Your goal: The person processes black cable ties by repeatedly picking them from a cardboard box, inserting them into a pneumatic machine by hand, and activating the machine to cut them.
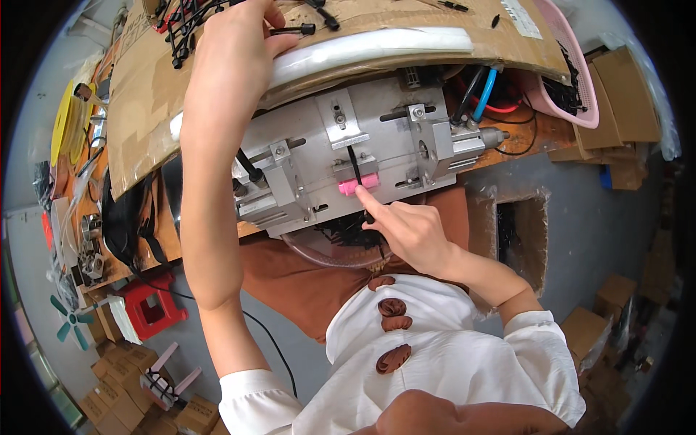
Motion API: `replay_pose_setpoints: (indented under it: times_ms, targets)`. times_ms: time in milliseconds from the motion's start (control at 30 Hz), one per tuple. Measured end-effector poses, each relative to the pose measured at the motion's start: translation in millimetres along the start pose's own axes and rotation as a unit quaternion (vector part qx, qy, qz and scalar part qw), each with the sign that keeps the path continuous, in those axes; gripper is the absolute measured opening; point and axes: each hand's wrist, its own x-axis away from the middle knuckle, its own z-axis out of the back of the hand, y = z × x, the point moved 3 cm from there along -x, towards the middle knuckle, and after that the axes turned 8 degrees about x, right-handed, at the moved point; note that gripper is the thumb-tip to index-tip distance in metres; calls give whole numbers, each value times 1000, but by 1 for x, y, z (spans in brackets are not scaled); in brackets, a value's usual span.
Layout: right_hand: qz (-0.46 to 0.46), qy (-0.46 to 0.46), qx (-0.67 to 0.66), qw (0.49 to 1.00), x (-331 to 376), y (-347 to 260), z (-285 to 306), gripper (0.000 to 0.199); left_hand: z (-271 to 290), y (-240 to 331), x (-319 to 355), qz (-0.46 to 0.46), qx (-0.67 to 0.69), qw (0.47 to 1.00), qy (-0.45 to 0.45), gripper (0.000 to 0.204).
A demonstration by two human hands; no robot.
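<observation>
Even, soft daylight fills the room, bright on the metal fixture (348, 156) with mild glare along the white tube (377, 45). Shadows gather under the counter (536, 138). Straight edges bow toward the black round rim, and the outer boxes (616, 94) look soft and smeared

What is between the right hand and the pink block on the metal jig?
Nothing visible. The right hand has its forefinger tip already at the pink block, beside the thin black rod standing in it. The left hand is far off, up on the cardboard.
</observation>
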Motion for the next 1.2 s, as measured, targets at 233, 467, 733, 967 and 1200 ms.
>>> replay_pose_setpoints:
  times_ms: [233,467,733,967,1200]
  targets:
    - [-2,-69,41,997,-10,-8,17,59,22,16,34,-61,14,997,48,21]
    - [136,63,345,927,-147,24,75,23,31,27,67,23,96,994,39,20]
    - [76,-4,363,929,-245,46,84,8,-13,81,170,16,75,994,76,65]
    - [-93,80,-43,991,-185,17,147,18,-86,101,198,42,3,999,-18,67]
    - [-120,181,-69,974,-125,42,183,20,-89,104,188,17,27,999,-8,69]
